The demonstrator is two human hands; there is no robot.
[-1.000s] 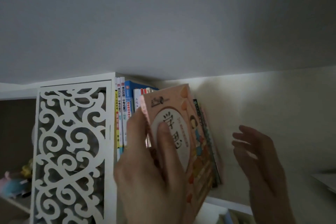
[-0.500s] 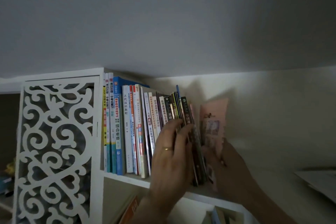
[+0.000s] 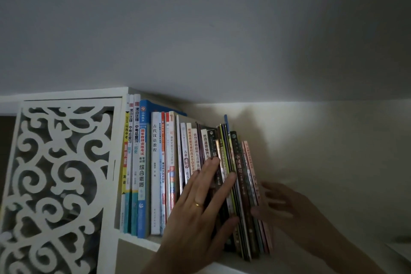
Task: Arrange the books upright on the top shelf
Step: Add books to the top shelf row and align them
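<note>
Now the thin pink paperback [image 3: 250, 162] has gone in at the row's right end on the white top shelf [image 3: 142, 243]; left hand [image 3: 200, 209] presses flat, fingers straight, on the spines, right hand [image 3: 282, 204] braces beside it, fingers loose. Just squaring up left, I'd say.

The upright paperback books [image 3: 178, 173] show glossy printed paper spines. The white fretwork side panel [image 3: 55, 173] looks smooth, painted and matt. A shiny gold metal ring [image 3: 198, 204] gleams.
</note>
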